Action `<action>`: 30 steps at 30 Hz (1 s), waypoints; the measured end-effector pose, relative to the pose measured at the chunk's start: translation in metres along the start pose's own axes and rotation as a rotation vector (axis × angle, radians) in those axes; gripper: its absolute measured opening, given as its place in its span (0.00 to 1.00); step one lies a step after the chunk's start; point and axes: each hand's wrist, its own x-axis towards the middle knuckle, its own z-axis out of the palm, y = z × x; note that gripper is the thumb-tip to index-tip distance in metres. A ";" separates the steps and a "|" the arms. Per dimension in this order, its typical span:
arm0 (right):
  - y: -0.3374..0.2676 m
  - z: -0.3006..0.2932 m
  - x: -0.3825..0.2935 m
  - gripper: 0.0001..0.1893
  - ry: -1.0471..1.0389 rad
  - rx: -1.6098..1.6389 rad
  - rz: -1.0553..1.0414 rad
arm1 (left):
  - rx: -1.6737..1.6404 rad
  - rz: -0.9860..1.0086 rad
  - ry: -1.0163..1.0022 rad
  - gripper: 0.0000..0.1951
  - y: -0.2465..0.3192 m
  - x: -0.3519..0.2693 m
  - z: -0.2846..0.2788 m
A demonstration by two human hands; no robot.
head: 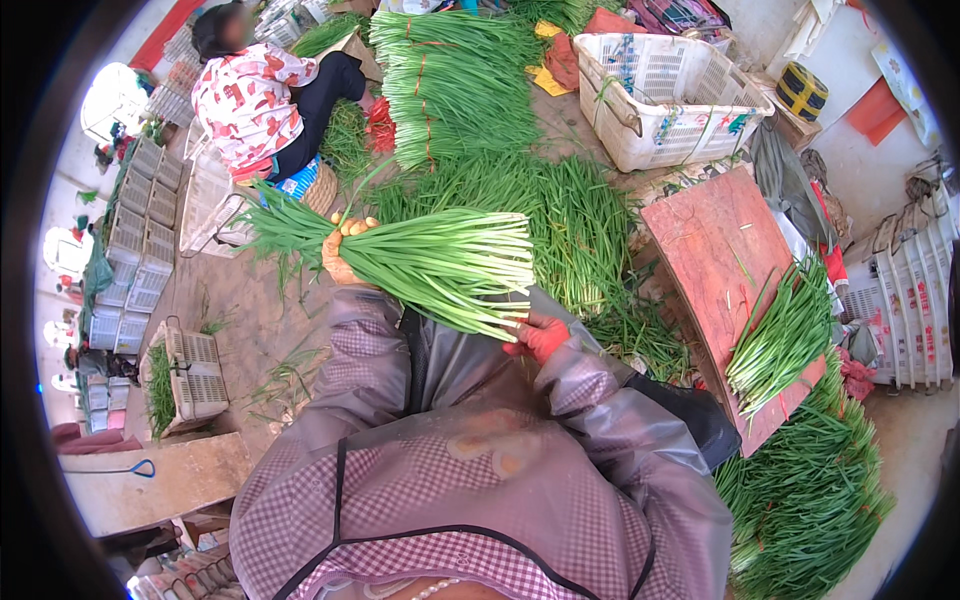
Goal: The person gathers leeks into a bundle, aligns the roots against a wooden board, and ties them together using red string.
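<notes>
My left hand [343,251] grips a bunch of green chives [442,262] around its middle, fingers wrapped over the top. The pale cut ends fan out to the right, and the leafy tips hang out to the left. At the lower right of the bunch, my right hand [541,337], in a red glove with bare fingertips, pinches the ends of the lowest stalks. The bunch is above my lap, which a translucent smock [480,450] covers. Beyond it, loose chives [577,232] lie in a heap on the floor.
Tied chive bundles [457,90] are stacked ahead; more bundles [810,480] lie at right. A reddish board [720,247] holds a small chive bunch [784,330]. A white plastic crate [675,127] stands far right. A person [255,112] sits far left. Another crate [196,371] stands at left.
</notes>
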 end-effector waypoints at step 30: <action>-0.178 0.037 -0.001 0.67 0.164 -0.695 -1.229 | 0.999 -0.408 -0.613 0.19 -0.160 0.005 0.248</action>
